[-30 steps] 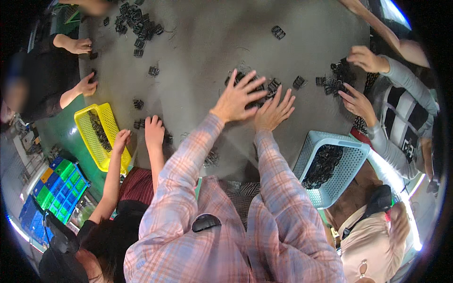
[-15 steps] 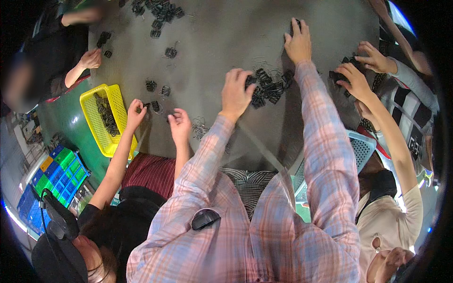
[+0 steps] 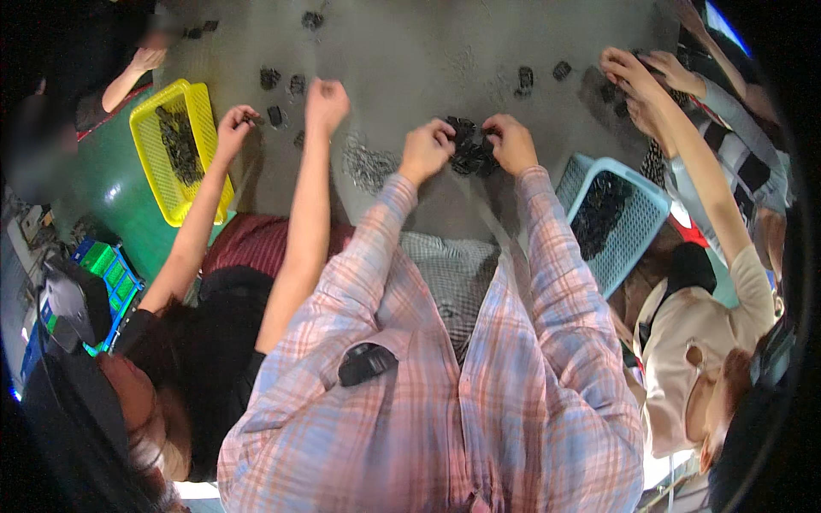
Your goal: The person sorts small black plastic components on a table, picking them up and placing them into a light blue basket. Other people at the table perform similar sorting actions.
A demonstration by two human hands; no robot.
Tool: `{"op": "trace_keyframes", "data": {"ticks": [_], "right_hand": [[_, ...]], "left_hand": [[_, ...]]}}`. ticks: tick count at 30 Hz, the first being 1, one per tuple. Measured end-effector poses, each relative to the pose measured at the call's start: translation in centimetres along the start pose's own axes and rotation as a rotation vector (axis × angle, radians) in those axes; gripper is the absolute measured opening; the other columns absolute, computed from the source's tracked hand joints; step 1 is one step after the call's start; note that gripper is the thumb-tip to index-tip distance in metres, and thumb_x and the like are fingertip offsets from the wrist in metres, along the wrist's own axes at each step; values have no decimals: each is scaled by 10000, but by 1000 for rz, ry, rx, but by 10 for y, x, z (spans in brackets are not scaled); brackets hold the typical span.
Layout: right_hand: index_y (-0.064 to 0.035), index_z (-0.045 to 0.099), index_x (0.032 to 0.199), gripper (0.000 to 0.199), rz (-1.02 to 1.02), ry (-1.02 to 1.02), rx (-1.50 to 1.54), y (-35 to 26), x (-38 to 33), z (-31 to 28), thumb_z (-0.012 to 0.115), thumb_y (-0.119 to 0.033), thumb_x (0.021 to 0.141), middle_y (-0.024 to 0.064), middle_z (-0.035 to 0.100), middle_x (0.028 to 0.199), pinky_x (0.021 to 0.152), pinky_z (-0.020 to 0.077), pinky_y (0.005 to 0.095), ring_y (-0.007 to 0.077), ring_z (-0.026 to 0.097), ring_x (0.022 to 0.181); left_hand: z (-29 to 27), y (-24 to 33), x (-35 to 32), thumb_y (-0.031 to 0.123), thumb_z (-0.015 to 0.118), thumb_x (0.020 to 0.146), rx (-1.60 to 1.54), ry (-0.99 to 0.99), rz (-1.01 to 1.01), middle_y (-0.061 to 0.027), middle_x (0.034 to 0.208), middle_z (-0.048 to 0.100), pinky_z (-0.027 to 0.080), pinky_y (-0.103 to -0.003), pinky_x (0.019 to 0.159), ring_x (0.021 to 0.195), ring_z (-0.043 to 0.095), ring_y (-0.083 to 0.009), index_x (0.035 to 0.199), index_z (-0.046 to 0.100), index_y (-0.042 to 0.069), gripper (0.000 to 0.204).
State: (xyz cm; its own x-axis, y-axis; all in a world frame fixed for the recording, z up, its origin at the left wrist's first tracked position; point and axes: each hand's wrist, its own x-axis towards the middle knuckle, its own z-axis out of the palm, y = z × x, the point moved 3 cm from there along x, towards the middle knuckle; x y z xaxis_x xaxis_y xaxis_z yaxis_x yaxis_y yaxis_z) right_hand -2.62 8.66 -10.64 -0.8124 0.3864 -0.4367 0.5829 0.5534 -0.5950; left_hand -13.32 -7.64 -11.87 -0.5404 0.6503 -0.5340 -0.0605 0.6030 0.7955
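Both hands are now drawn together from their earlier spread, left hand [image 3: 425, 151] and right hand [image 3: 511, 143] cupping a pile of black clips [image 3: 467, 145] just left of the blue basket [image 3: 617, 221]. Clips are looking light, rigid, loose; scooping from both sides is appearing soundest.

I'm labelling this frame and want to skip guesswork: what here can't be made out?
Head view only:
- Small black parts between left hand and right hand: too small and dark to tell their shape.
- Fingertips of both hands: curled into the pile.
- Blue basket: partly behind the plaid sleeve.
- Picture rim: black.
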Motion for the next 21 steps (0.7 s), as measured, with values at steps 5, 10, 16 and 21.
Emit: {"op": "trace_keyframes", "data": {"ticks": [5,10,16,21], "right_hand": [[-75,610,971,160,529,101,982,29,-52,-3,597,-200,871,8,573,869,685,499,288,120,577,808],[-108,610,947,305,490,63,260,16,-51,14,670,-370,803,56,641,832,698,492,322,189,620,780],[-163,523,1133,384,238,-6,-175,-37,-21,31,650,-274,788,119,658,983,770,493,418,320,629,893],[-114,615,1028,314,254,-53,-56,-37,-4,22,672,-296,779,128,668,891,720,496,387,302,643,808]], "left_hand": [[-20,-3,-6,26,663,708,-147,144,-114,-45,718,621,478,-265,624,615,585,-133,1024,619,56,321],[2,27,-12,59,685,676,351,272,203,-77,923,529,502,-367,738,928,561,-275,1007,574,103,352],[22,25,0,89,727,664,594,100,49,-102,921,526,500,-420,745,859,580,-338,1087,510,134,477],[-4,-2,11,187,759,689,152,-45,-212,-41,746,596,497,-334,653,695,612,-238,952,600,75,328]]}}
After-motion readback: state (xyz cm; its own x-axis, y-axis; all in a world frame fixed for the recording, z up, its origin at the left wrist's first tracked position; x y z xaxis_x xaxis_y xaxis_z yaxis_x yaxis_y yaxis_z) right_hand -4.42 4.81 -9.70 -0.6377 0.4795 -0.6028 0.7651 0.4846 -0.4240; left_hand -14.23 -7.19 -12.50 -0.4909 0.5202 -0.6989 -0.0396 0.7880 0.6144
